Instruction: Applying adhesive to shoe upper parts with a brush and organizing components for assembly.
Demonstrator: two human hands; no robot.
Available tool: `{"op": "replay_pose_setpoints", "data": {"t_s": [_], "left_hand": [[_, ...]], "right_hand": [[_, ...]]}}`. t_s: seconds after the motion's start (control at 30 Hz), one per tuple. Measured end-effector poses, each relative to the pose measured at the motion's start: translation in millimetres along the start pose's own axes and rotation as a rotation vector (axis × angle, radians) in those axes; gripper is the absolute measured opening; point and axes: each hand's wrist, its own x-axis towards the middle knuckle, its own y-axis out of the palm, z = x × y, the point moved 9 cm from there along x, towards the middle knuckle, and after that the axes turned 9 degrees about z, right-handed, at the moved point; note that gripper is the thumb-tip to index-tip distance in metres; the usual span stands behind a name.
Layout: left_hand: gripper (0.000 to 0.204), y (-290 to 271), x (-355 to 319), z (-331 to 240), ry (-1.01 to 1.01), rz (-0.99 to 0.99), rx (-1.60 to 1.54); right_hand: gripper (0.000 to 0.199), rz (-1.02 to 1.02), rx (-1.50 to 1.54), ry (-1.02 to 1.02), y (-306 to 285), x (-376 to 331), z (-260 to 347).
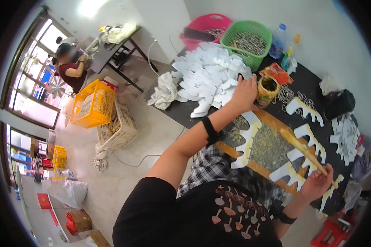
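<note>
While a co-worker [75, 74] in a dark red top sits or stands out at ten o'clock, a yellow crate [92, 105] is just past nine, resting on a beige crate [121, 131]. A crumpled white cloth [164, 91] lies at eleven, on the edge of the black table [184, 116]. At one o'clock a heap of white pieces [210, 78] spreads over the tabletop, with a pink basket [210, 21] behind it toward twelve and, next to that basket, a green basket [246, 39] full of small metal parts. The left hand [245, 94] is at two o'clock, its fingers at the right border of the heap and close beside a yellow-smeared jar [268, 89]; I cannot tell whether they grip anything. Just past three, a speckled board [270, 150] with orange-brown edge strips bears a notched white piece [247, 142], yellow along its toothed side. Further right, a pale stick [305, 152] slants above more notched pieces, its yellowish tip pointing toward the jar. Near four o'clock the right hand [316, 184] holds the stick's lower end, fingers closed round it. At three, by the far rim, lies a stack of white toothed pieces [344, 138], below a black container [339, 105].
</note>
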Motion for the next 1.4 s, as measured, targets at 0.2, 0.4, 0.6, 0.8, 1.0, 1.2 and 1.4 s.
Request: {"op": "replay_pose_setpoints", "data": {"t_s": [0.2, 0.4, 0.6, 0.8, 1.0, 1.2, 1.4], "left_hand": [[0.064, -26, -57, -9, 0.042, -0.229, -0.046], [0.040, -20, -122, -19, 0.145, -0.216, -0.251], [0.050, 15, -173, -48, 0.202, -0.024, -0.407], [0.059, 29, -189, -67, 0.262, 0.018, -0.351], [0.054, 32, -192, -74, 0.318, 0.064, -0.319], [0.042, 32, -193, -73, 0.294, 0.055, -0.345], [0.036, 32, -192, -70, 0.280, 0.033, -0.373]], "right_hand": [[0.026, 0.028, -0.238, 0.055, 5, -8, -8], [0.013, 0.135, -0.477, 0.059, 31, -18, -25], [0.010, 0.189, -0.592, 0.222, 37, -29, -47], [0.012, 0.304, -0.610, 0.301, 42, -33, -63], [0.011, 0.374, -0.677, 0.373, 45, -35, -70], [0.014, 0.424, -0.579, 0.404, 46, -35, -65], [0.013, 0.586, -0.606, 0.347, 63, -35, -60]]}}
